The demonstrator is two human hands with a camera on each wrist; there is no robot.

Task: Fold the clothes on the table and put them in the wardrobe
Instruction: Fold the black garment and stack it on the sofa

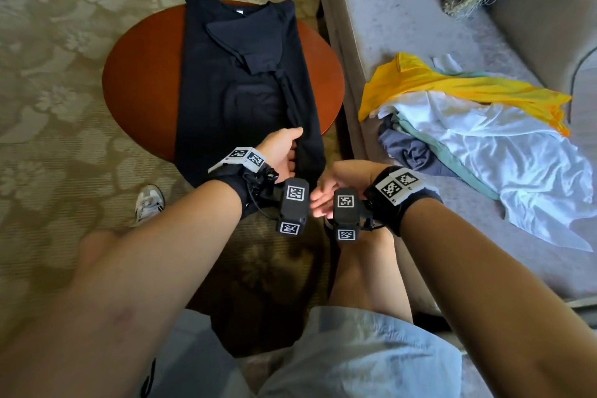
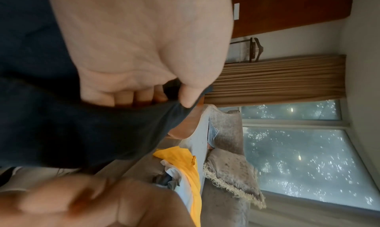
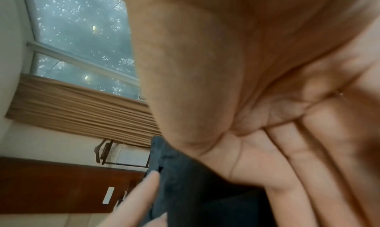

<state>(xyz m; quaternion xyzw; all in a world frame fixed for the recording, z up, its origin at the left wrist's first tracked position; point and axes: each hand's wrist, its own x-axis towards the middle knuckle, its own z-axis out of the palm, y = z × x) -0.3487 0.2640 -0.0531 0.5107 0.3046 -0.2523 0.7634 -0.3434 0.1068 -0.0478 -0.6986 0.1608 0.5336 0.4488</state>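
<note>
Sides folded in, the dark shirt [image 1: 245, 87] is half done; left hand [image 1: 284, 152] pinches its hem, right hand [image 1: 329, 194] beside it spread loose. Pile [image 1: 468, 126] right of that hand waits unfolded.

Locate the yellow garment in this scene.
In the head view the yellow garment lies on the grey sofa, right of the round table, atop a heap with a white garment.

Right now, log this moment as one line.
garment: dark shirt on round table | left hand: grips hem | right hand: open, at hem | stage: folding
</note>
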